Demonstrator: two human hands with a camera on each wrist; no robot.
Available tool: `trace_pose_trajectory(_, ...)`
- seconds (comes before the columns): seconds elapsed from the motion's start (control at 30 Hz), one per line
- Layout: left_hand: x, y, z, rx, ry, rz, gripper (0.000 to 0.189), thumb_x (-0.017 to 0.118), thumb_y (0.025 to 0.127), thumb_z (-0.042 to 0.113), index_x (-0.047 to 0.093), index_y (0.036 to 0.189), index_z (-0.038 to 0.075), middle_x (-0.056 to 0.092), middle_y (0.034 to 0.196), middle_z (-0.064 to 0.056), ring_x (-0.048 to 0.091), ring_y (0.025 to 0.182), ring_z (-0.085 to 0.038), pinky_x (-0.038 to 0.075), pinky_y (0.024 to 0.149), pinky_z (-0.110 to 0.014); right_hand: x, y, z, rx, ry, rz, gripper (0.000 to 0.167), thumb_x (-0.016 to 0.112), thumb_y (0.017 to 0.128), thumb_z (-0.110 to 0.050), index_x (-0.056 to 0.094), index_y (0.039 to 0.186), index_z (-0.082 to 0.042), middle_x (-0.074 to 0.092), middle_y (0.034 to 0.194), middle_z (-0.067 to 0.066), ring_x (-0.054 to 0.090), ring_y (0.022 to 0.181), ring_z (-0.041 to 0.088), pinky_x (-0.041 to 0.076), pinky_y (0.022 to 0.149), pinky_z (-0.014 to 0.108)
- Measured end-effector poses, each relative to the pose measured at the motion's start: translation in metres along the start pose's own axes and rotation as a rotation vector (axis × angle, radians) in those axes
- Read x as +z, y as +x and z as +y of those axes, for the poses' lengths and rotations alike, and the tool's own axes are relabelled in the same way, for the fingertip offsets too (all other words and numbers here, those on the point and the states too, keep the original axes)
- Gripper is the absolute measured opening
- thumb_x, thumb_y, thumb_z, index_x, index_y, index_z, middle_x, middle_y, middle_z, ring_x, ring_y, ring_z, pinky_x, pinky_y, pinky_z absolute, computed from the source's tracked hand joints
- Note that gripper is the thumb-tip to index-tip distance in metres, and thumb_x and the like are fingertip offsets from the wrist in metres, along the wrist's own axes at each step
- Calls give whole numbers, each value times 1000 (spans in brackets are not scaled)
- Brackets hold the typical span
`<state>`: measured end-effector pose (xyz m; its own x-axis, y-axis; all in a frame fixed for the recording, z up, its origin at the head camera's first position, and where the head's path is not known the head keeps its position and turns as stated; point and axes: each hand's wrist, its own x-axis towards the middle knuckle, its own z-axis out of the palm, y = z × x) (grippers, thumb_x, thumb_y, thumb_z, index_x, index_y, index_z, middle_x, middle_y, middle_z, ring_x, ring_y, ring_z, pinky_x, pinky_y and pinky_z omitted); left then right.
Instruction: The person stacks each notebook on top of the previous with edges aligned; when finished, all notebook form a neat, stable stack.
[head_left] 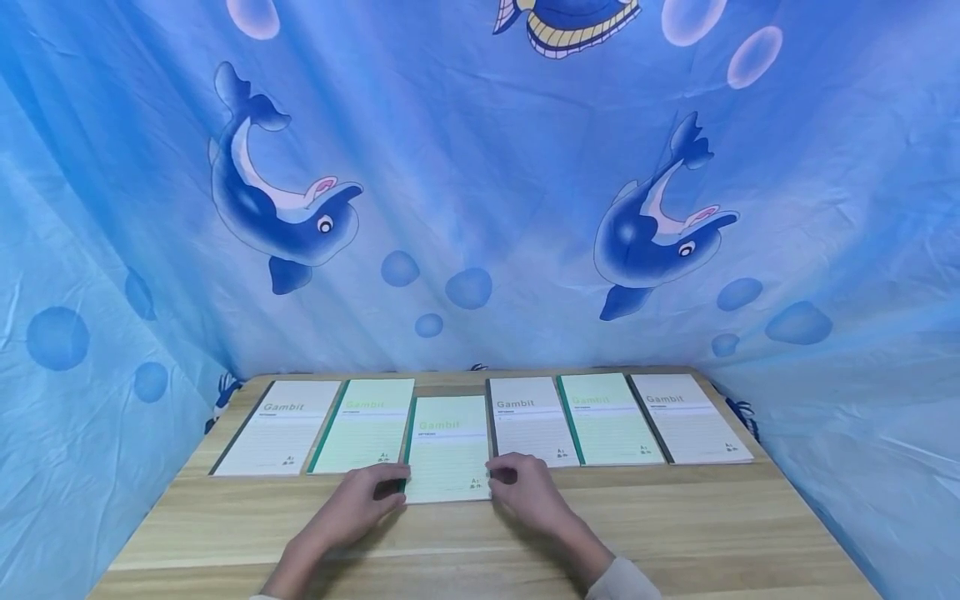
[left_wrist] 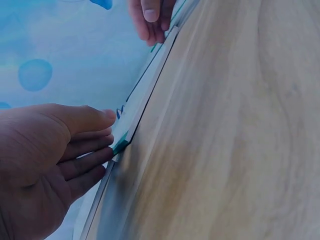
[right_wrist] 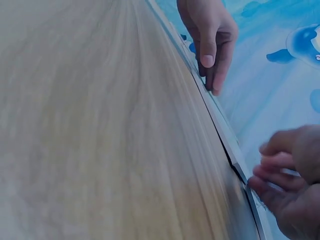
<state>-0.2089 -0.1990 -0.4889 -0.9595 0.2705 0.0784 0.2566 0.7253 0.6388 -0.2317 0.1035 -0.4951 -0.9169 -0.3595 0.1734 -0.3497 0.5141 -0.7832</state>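
Observation:
A pale green notebook (head_left: 447, 458) with a dark green spine and "Gambit" on its cover lies flat on the wooden table. It sits nearer me than the notebooks beside it. At its lower left edge my left hand (head_left: 360, 504) touches the spine side with thumb and fingertips. Along the opposite edge my right hand (head_left: 534, 493) has its fingertips at the lower right corner. In the left wrist view the fingers of the left hand (left_wrist: 60, 160) are fairly straight beside the green spine. The right hand (right_wrist: 295, 175) is loosely bent in the right wrist view.
To the left lie a white notebook (head_left: 277, 429) and a green notebook (head_left: 363, 429). On the right are a white notebook (head_left: 528, 425), a green notebook (head_left: 611, 421) and another white notebook (head_left: 692, 421). A blue curtain (head_left: 480, 192) with dolphins hangs behind the table (head_left: 465, 550).

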Motion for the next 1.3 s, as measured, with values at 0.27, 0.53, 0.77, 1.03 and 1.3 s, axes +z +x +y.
trace_pose_trajectory(0.27,1,-3,2,-22,-60,19,36,79,88,16,74,123,9,66,140,-18,62,131,-39,52,109,-51,2,0,-1,91,91,35,28,75,86,-8,77,114,-6,79,103,8,72,94,17,62,83,29)
trace_pose_trajectory(0.53,9,-2,8,-170,-194,118,38,77,90,13,71,126,4,71,131,-20,70,120,-36,62,94,-37,7,0,-2,162,173,55,33,72,84,-6,75,117,-4,76,107,10,69,97,17,60,83,26)
trace_pose_trajectory(0.77,16,0,9,-266,-257,218,33,73,92,10,72,125,4,74,125,-17,71,117,-32,60,99,-45,12,-2,-1,187,183,69,37,71,83,-5,74,119,-2,75,109,11,68,98,18,59,80,22)
trace_pose_trajectory(1.03,17,4,10,-356,-398,245,38,71,95,12,68,130,1,71,129,-19,71,117,-30,61,96,-38,14,-3,-1,181,201,93,36,70,83,-4,74,119,0,75,108,12,68,98,19,59,79,20)
trace_pose_trajectory(1.3,17,6,9,-429,-604,243,41,70,97,12,64,135,1,66,137,-20,64,128,-34,60,100,-34,13,-2,-1,195,213,99,36,71,83,-5,74,119,-2,75,110,12,68,98,19,60,80,23)
